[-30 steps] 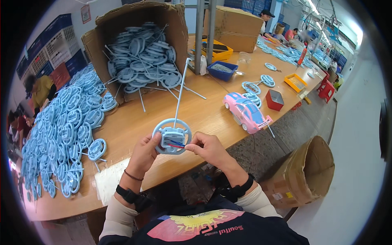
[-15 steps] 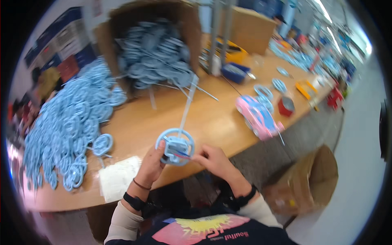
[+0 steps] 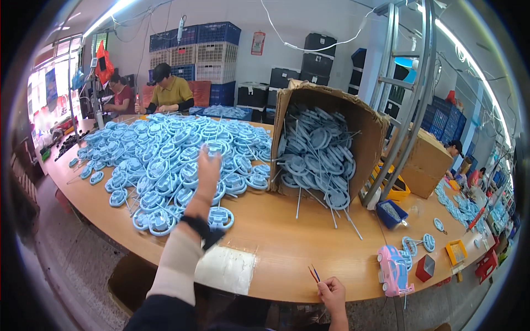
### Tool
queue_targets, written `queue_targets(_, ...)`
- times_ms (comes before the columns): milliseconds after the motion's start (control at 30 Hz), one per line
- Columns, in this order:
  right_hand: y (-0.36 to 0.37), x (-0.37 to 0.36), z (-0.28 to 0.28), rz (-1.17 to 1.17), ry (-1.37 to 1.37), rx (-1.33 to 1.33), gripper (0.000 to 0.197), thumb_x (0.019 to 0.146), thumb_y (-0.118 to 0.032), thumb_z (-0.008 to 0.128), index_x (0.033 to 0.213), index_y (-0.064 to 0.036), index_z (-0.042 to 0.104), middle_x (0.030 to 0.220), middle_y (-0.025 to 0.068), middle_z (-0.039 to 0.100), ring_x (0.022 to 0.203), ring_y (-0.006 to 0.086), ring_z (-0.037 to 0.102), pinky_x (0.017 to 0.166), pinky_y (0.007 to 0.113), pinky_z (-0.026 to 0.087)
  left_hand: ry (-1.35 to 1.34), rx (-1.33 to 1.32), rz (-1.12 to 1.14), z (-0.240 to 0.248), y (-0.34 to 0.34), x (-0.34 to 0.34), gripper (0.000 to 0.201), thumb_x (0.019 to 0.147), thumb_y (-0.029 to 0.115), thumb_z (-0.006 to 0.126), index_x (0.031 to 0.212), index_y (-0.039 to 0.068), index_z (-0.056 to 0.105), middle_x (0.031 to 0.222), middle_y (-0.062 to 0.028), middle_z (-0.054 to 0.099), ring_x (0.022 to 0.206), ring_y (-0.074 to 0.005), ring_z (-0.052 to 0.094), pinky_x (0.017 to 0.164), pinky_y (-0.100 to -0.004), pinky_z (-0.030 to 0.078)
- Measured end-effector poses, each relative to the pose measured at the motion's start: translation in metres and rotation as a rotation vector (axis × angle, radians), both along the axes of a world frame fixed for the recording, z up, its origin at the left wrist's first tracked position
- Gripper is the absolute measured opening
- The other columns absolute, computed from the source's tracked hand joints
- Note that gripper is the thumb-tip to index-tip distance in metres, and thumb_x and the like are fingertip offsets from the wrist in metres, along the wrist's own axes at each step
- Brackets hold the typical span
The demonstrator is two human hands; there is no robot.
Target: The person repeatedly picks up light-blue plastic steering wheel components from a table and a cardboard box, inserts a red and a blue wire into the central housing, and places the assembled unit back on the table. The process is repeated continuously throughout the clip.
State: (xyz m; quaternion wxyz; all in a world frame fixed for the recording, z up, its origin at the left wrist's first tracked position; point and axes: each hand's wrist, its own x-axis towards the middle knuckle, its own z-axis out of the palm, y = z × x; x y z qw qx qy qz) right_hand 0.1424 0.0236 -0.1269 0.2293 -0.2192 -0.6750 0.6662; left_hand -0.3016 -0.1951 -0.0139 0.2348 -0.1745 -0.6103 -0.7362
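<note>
My left hand [image 3: 208,170] reaches out over a large heap of light-blue plastic wheel-shaped pieces [image 3: 157,165] with thin stems. Its fingertips are at one round piece [image 3: 217,148] on the heap; whether they grip it is hidden by the hand itself. Near the front edge of the table, my right hand [image 3: 332,292] is closed on two thin wires [image 3: 314,273], one red and one blue, whose tips stick up out of the fingers.
A cardboard box [image 3: 367,132] on its side holds more blue pieces. A pink toy car [image 3: 393,270], a red container [image 3: 425,268], a blue bin [image 3: 391,215] and a yellow tray [image 3: 456,251] stand right. A white sheet [image 3: 226,268] lies in front. Co-workers [image 3: 171,91] sit across the table.
My left hand has moved from in front of me, where it held a blue wheel-shaped piece, out to the heap. My right hand has drawn away from that piece with the wires. The view has swung left.
</note>
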Motion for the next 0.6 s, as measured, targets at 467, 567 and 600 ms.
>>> queue_targets(467,-0.039,-0.017,0.057,0.143,0.127,-0.087,0.016,0.089,-0.009,0.057,0.093,-0.0067,0.042,0.062,0.0035,0.053,0.042,0.0046,0.042,0.036,0.017,0.03,-0.043,-0.818,-1.303,-0.052,0.058,0.304,0.052,0.097,0.04,0.036,0.133,0.003,0.042,0.125,-0.0149,0.054,0.114,-0.0229,0.052,0.096,-0.0316,0.039)
queue_targets(567,-0.041,-0.015,0.081,0.17,0.208,-0.187,0.015,0.091,-0.011,0.054,0.093,-0.008,0.039,0.061,0.0033,0.052,0.042,0.0046,0.041,0.036,0.018,0.03,-0.039,-0.592,-1.205,-0.034,0.063,0.312,0.052,0.098,0.039,0.036,0.134,0.003,0.039,0.122,-0.0148,0.055,0.11,-0.0226,0.054,0.095,-0.031,0.04)
queue_targets(600,-0.044,-0.013,0.086,0.158,0.213,-0.197,0.013,0.093,-0.012,0.052,0.094,-0.0084,0.039,0.062,0.0037,0.052,0.041,0.0047,0.04,0.035,0.018,0.029,-0.028,-0.633,-1.229,-0.03,0.064,0.312,0.054,0.097,0.039,0.037,0.137,0.003,0.035,0.115,-0.0146,0.058,0.108,-0.0212,0.055,0.094,-0.0304,0.04)
